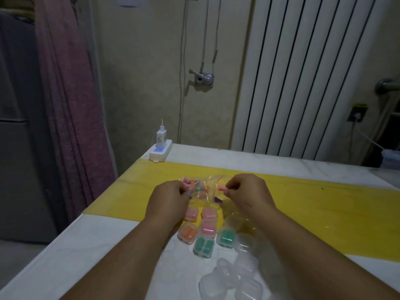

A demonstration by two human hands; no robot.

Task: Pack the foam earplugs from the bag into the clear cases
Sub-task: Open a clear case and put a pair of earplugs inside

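A clear zip bag with several coloured foam earplugs lies on the yellow mat. My left hand grips the bag's left side. At the bag's mouth my right hand pinches a pink earplug. In front of the bag stand several shut clear cases: pink-filled cases, an orange one and green ones. Empty clear cases lie heaped nearer to me on the right.
A white power strip with a charger plugged in sits at the white table's far left corner. The table's left edge drops off beside a purple curtain. A white radiator stands behind the table.
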